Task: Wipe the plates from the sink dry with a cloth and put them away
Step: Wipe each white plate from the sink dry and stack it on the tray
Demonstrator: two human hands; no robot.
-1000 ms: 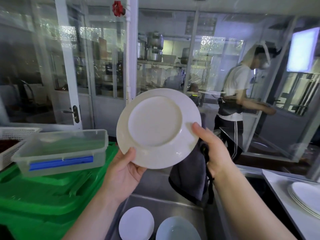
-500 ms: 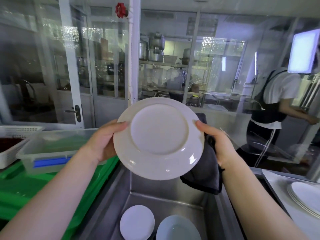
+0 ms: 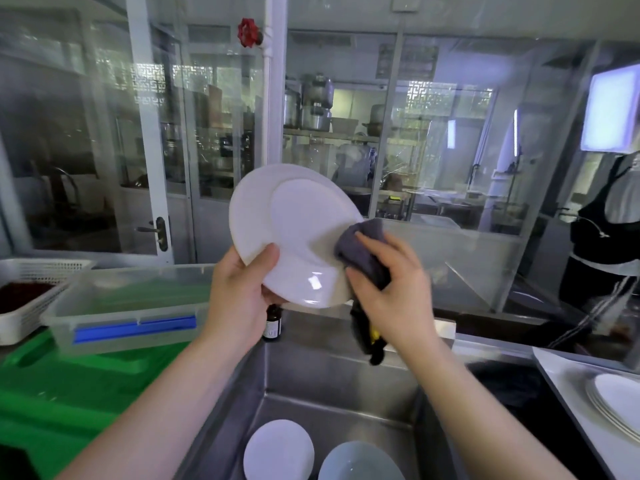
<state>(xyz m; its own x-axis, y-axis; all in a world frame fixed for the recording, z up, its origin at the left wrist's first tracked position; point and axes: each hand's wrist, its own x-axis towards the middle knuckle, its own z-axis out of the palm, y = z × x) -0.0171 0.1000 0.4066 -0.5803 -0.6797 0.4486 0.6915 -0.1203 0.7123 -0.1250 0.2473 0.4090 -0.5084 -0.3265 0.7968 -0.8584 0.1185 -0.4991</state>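
While a white basket [image 3: 33, 299] with something dark inside sits at the far left edge, a clear plastic box [image 3: 128, 306] with a blue clip stands just beside it on a green surface [image 3: 69, 393]. Further right, the left hand [image 3: 239, 299] grips the lower left rim of a white plate [image 3: 294, 233], thumb curled over the near face and fingers behind it, holding the plate tilted above the steel sink [image 3: 332, 386]. Just below that hand, a small dark bottle [image 3: 272, 323] stands on the sink's back ledge. Down in the basin lie two more dishes side by side, a white plate in the sink [image 3: 278, 452] on the left and a pale blue dish [image 3: 360, 462] on the right. At the held plate's right edge, the right hand [image 3: 391, 289] clutches a grey cloth [image 3: 363, 251], its fingers curled round the bunched fabric and pressing it against the plate, with a dark end of the cloth hanging below the wrist. On the counter at the far right rests a stack of white plates [image 3: 616, 407]. Behind the glass stands another person [image 3: 609, 237] in black and white.
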